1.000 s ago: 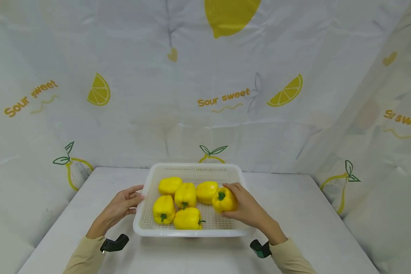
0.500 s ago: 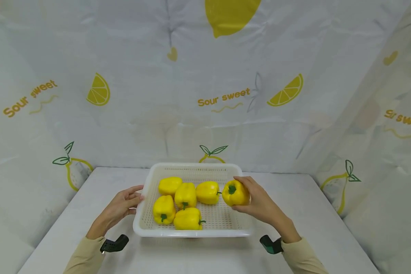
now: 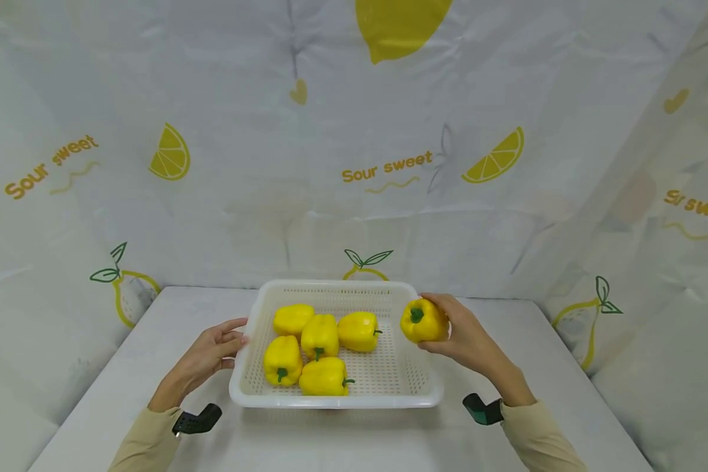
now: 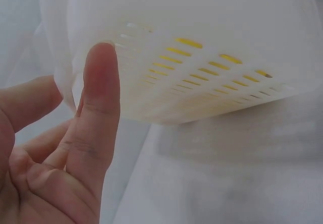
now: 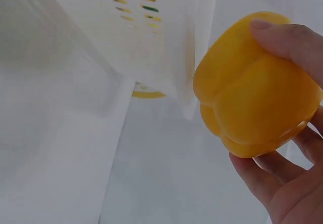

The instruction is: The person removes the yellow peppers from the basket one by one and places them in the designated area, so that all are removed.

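Observation:
My right hand (image 3: 469, 337) grips a yellow bell pepper (image 3: 423, 321) over the right rim of a white perforated plastic basket (image 3: 336, 402). In the right wrist view, the thumb lies across the top of this pepper (image 5: 257, 88) and the fingers support it from below, beside the basket's outer wall (image 5: 166, 57). At the basket's left side, my left hand (image 3: 209, 354) holds the rim. The left wrist view has one fingertip (image 4: 101, 72) against the outer wall, another at the rim's edge. Inside the basket lie several yellow bell peppers (image 3: 320, 337) with green stems.
The basket stands on a white-covered table (image 3: 507, 367). Behind and beside it hang white sheets (image 3: 259, 196) printed with lemons and lettering. A dark wrist device (image 3: 197, 419) sits on the left wrist, and a similar device (image 3: 482, 410) on the right.
My right hand has lifted the bell pepper from the basket's right part and carried it rightward and away to the right rim. The left hand and the basket have stayed in place.

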Demonstrator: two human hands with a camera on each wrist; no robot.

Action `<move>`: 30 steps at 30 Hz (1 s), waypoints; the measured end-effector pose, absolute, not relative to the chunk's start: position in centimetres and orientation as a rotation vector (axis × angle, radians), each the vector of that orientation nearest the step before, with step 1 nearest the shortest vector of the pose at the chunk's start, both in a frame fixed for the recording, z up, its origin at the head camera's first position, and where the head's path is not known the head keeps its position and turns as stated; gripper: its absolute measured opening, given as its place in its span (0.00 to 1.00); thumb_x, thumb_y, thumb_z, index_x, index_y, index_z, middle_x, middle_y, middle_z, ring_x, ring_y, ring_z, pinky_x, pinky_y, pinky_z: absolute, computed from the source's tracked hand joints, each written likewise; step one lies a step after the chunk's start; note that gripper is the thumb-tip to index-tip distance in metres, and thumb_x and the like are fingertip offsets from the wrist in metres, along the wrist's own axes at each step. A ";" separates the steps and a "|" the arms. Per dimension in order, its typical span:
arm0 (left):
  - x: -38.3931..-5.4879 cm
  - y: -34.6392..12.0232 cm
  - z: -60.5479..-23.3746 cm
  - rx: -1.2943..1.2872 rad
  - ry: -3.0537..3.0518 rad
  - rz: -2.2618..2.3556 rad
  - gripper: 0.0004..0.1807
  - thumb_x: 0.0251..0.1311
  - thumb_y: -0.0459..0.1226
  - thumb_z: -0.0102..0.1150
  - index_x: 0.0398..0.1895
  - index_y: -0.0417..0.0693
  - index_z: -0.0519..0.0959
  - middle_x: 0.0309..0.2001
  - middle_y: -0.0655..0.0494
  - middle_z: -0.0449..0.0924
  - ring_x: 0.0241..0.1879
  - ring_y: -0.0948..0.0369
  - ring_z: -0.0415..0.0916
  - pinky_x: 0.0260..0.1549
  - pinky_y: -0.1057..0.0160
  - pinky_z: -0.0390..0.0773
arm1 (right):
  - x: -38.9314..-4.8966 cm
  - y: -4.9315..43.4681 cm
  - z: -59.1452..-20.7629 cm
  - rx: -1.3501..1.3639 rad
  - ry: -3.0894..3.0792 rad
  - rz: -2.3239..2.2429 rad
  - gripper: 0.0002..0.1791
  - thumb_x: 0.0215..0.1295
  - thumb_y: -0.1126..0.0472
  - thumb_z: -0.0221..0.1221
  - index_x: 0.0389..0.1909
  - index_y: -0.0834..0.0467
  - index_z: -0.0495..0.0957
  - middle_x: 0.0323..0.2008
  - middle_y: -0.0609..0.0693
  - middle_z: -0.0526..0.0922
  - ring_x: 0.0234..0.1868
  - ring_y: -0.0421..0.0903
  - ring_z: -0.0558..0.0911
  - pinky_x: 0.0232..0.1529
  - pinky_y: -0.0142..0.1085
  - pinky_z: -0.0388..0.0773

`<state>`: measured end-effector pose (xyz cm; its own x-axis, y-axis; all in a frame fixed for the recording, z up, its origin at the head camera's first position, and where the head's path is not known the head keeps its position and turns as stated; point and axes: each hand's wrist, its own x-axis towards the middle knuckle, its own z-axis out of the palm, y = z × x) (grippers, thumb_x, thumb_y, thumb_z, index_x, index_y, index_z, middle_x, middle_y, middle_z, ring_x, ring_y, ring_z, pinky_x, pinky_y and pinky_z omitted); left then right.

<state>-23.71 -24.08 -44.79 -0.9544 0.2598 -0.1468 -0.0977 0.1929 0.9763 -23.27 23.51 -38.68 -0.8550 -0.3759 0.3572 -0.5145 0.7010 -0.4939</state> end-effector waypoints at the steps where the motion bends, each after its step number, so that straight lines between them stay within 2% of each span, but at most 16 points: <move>1: -23.7 -24.1 -44.8 0.153 2.192 1.828 0.38 0.71 0.40 0.56 0.76 0.36 0.51 0.48 0.53 0.81 0.40 0.62 0.80 0.40 0.65 0.85 | -23.4 23.7 -38.7 0.711 -2.679 0.880 0.45 0.46 0.67 0.77 0.67 0.63 0.66 0.60 0.59 0.76 0.59 0.58 0.77 0.60 0.57 0.77; 23: -23.7 -23.9 -44.9 0.110 2.215 1.822 0.38 0.71 0.41 0.56 0.77 0.38 0.52 0.51 0.49 0.80 0.38 0.62 0.78 0.37 0.68 0.83 | -25.5 26.9 -39.7 0.632 -2.701 0.920 0.44 0.47 0.71 0.74 0.67 0.68 0.64 0.63 0.66 0.72 0.62 0.65 0.72 0.63 0.63 0.71; 30: -23.7 -23.9 -44.9 0.106 2.214 1.822 0.39 0.71 0.42 0.57 0.77 0.38 0.52 0.52 0.47 0.79 0.39 0.62 0.79 0.38 0.67 0.84 | -26.0 27.4 -40.5 0.566 -2.690 0.963 0.44 0.48 0.70 0.74 0.68 0.66 0.64 0.62 0.66 0.72 0.60 0.64 0.74 0.58 0.62 0.76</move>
<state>-23.65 -23.90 -44.87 -0.9605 0.2265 -0.1614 -0.1147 0.2059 0.9718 -26.00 27.42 -40.54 -0.8992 -0.2795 0.3366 -0.4296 0.7097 -0.5584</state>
